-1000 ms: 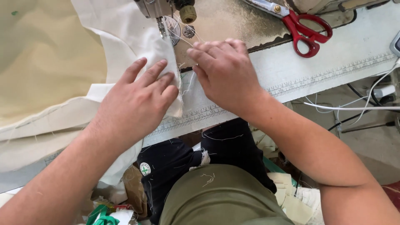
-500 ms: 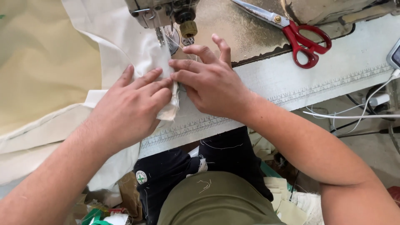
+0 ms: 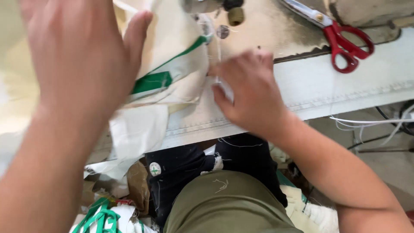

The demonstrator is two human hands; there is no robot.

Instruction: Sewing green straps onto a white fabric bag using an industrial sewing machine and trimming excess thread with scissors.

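Observation:
My left hand (image 3: 82,56) is raised close to the camera, blurred, fingers apart, holding nothing, above the cream fabric (image 3: 172,60). The fabric carries a green stripe (image 3: 152,81) and lies under the sewing machine's presser foot (image 3: 215,19). My right hand (image 3: 250,92) rests on the table with its fingers curled around a small white piece of fabric (image 3: 225,90) next to the needle area.
Red-handled scissors (image 3: 345,41) lie on the machine bed at top right. The white table edge (image 3: 336,99) runs across the frame. White cables (image 3: 371,123) hang at the right. Fabric scraps and green straps (image 3: 103,213) lie on the floor at lower left.
My left hand has lifted off the fabric toward the camera. The fabric has shifted, showing a green stripe. My right hand has slid toward me and closed on a small white piece.

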